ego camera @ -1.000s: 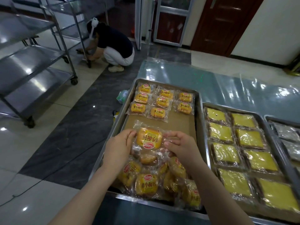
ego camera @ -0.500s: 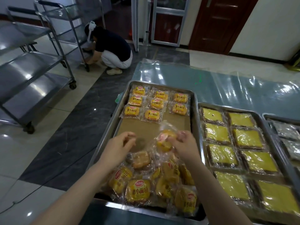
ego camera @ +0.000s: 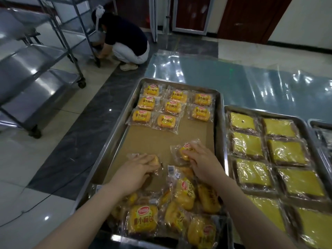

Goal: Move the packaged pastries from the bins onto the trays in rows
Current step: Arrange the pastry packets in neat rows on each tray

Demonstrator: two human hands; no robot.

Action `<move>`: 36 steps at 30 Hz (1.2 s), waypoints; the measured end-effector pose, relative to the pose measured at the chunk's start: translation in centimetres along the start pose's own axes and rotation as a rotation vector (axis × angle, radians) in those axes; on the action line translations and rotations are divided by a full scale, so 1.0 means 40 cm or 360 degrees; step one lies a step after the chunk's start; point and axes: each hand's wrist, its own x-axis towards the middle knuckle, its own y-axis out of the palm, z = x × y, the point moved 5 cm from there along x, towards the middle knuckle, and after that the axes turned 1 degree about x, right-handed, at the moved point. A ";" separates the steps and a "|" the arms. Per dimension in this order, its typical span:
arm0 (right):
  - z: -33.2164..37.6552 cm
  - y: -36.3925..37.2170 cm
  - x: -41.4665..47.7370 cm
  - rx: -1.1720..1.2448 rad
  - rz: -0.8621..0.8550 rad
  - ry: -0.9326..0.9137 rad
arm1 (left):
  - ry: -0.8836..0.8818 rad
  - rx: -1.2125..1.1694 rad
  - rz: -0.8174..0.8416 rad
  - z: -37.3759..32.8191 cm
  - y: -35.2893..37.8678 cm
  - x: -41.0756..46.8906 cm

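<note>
A steel tray (ego camera: 115, 141) lined with brown paper holds several yellow packaged buns in neat rows (ego camera: 170, 106) at its far end. A loose heap of the same buns (ego camera: 172, 211) fills its near end. My left hand (ego camera: 136, 171) grips one bun (ego camera: 156, 161) at the heap's far left edge. My right hand (ego camera: 203, 162) holds another packaged bun (ego camera: 181, 150) down on the paper, right of centre, its wrapper sticking out to the left.
A second steel tray (ego camera: 305, 123) to the right carries rows of wrapped yellow cake squares (ego camera: 287, 151). A third tray (ego camera: 321, 126) shows at the far right edge. Steel rack trolleys (ego camera: 36, 72) stand on the left. A person (ego camera: 125, 42) crouches beyond the tray.
My right hand has carried its bun forward and right, down onto the paper. My left hand has dropped onto a bun at the heap's left edge and closed on it.
</note>
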 end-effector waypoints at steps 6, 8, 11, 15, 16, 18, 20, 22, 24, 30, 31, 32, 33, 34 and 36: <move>-0.077 0.016 0.093 -0.0205 -0.0102 0.0292 | -0.0028 -0.0252 -0.0061 0.048 -0.006 0.047; -0.090 0.018 0.126 -0.0234 -0.0100 0.0327 | -0.0063 -0.0328 -0.0114 0.057 -0.011 0.058; -0.097 0.025 0.162 -0.0195 -0.0072 0.0229 | -0.0101 -0.0427 -0.0178 0.070 -0.012 0.064; -0.095 0.023 0.183 -0.0200 -0.0052 0.0101 | -0.0074 -0.0439 -0.0175 0.078 0.005 0.052; -0.095 0.019 0.185 -0.0216 -0.0053 0.0101 | -0.0068 -0.0432 -0.0155 0.078 0.009 0.048; -0.083 0.003 0.185 -0.0268 -0.0098 0.0109 | -0.0065 -0.0359 -0.0102 0.077 0.012 0.041; -0.052 -0.018 0.164 -0.0211 -0.0266 0.0104 | -0.0073 -0.0303 -0.0085 0.078 0.009 0.033; -0.015 -0.038 0.125 0.0107 -0.0445 0.0110 | -0.0107 -0.0351 -0.0171 0.080 -0.004 0.024; 0.014 -0.041 0.083 0.0449 -0.0405 0.0162 | -0.0265 -0.0552 -0.0292 0.088 -0.020 0.005; 0.168 -0.043 -0.006 0.0751 -0.0043 0.0067 | -0.0545 -0.1588 -0.0522 0.080 -0.063 -0.066; 0.200 -0.045 -0.011 0.0866 -0.0016 0.0067 | -0.0542 -0.1760 -0.0506 0.075 -0.063 -0.078; 0.229 -0.047 -0.015 0.1015 0.0006 0.0090 | -0.0549 -0.1958 -0.0473 0.072 -0.060 -0.090; 0.253 -0.049 -0.017 0.1179 0.0017 0.0133 | -0.0570 -0.2155 -0.0425 0.069 -0.058 -0.100; 0.270 -0.050 -0.017 0.1345 0.0013 0.0188 | -0.0591 -0.2302 -0.0388 0.069 -0.059 -0.109; 0.287 -0.051 -0.017 0.1595 -0.0034 0.0302 | -0.0609 -0.2459 -0.0363 0.073 -0.065 -0.122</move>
